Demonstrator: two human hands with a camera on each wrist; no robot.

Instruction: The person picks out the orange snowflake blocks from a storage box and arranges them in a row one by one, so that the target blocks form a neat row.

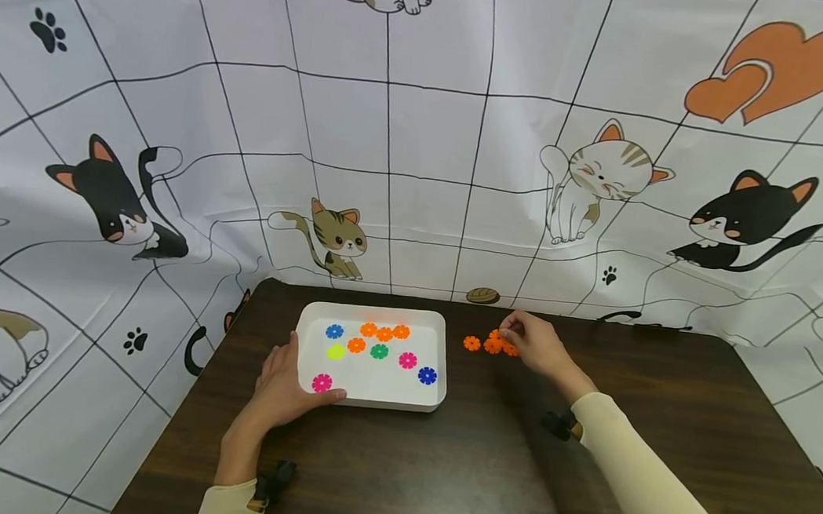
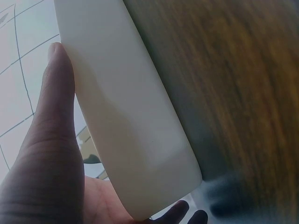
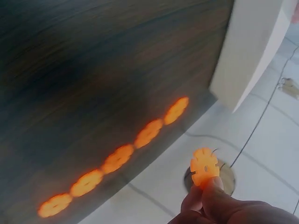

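Note:
A white tray [image 1: 375, 392] holds several small notched plastic discs: orange ones [image 1: 384, 334], a green [image 1: 380, 352], a yellow [image 1: 336, 351], and pink and blue ones. My left hand [image 1: 283, 383] grips its near left corner, the thumb along the near side and the fingers by the left side. My right hand [image 1: 535, 345], right of the tray, pinches an orange notched disc [image 3: 204, 167] between thumb and finger, raised off the table. Beside and below that hand, several more orange discs [image 3: 117, 158] lie on the table, in a row in the right wrist view.
The dark wooden table [image 1: 498, 467] ends at the back against a white cloth [image 1: 427, 234] with cat drawings and grid lines. That cloth also hangs on the left and right. A dark wrist device [image 1: 558, 425] sits at my right wrist.

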